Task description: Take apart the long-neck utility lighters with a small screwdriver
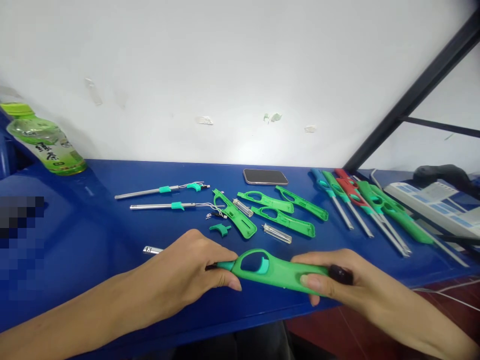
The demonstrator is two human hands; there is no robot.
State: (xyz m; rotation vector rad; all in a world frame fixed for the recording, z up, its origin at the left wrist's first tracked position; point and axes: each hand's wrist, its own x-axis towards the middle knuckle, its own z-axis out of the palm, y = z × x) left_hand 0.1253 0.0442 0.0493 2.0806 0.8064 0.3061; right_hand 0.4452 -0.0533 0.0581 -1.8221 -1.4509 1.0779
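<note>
A green long-reach lighter (288,274) is held level above the front of the table. My left hand (187,265) is closed round its front end, and a metal tube tip (152,250) shows beyond the knuckles. At the handle end, my right hand (348,282) pinches the casing with the thumb on top. A dark rounded object (340,274), its kind unclear, also sits in the right hand. Behind lie open green casing halves (240,220), clear fuel tanks (277,233), a loose teal trigger (220,229) and metal tubes (150,193) with wires and teal parts.
On the blue table (93,240) several lighters (375,215) in blue, green and red lie at the right. A phone (265,176) is near the wall, a drink bottle (47,142) at the left. A black frame bar (408,105) and a white device (431,205) stand at the right.
</note>
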